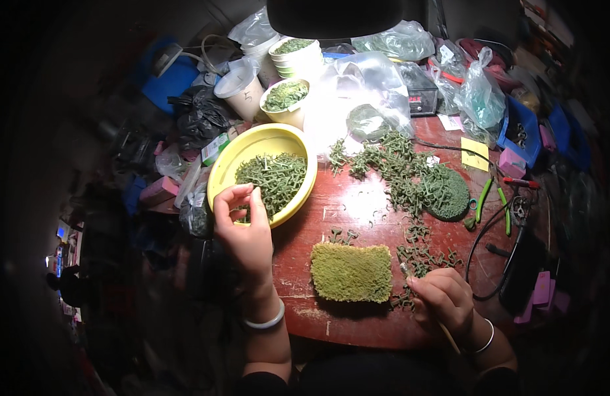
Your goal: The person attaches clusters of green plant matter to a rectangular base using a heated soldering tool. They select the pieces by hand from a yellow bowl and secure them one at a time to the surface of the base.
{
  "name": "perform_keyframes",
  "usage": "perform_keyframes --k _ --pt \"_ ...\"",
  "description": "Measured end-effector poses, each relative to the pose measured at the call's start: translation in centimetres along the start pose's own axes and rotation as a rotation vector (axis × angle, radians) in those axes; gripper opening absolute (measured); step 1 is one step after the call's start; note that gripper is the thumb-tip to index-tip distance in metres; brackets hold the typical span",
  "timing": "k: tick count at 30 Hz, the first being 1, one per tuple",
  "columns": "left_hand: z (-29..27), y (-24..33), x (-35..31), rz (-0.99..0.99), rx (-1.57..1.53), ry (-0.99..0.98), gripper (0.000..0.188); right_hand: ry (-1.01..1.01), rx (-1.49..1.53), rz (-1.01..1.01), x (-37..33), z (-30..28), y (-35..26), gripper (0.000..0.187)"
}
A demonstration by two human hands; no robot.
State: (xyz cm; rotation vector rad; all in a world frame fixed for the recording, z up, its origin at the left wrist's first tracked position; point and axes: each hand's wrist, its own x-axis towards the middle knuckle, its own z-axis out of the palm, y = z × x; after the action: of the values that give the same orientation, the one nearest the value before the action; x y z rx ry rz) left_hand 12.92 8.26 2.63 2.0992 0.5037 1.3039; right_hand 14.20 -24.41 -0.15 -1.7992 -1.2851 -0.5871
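My left hand (242, 228) is at the near rim of a yellow bowl (219, 173) filled with small, dark green, curled pieces (275, 181). Its thumb and forefinger are bent close together; whatever they may pinch is too small to make out. In my right hand (445, 298) is a thin, pale stick-like tool (448, 335), its light tip pointing up and left. Between the hands lies a rough, yellow-green, sponge-like block (351, 272) on the red tabletop (298, 284). Loose green pieces (424, 259) are scattered beside the block, close to the tool's tip.
A larger heap of green pieces (391, 165) lies beyond the block, against a round dark green pad (447, 193). Green-handled pliers (483, 200) and black cables are at right. White tubs (285, 109), plastic bags (361, 86) and blue bins (519, 129) crowd the back.
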Motion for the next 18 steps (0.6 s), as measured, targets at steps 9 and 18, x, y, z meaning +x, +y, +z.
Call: perform_keyframes --k 9,18 --pt "1.4 1.8 -4.9 0.081 0.054 -0.796 0.007 0.0 0.01 0.01 -0.2 0.1 0.3 0.028" --pt "2.8 0.2 -3.6 0.223 0.272 -1.0 0.017 -0.013 0.002 0.005 0.1 -0.1 0.2 0.028"
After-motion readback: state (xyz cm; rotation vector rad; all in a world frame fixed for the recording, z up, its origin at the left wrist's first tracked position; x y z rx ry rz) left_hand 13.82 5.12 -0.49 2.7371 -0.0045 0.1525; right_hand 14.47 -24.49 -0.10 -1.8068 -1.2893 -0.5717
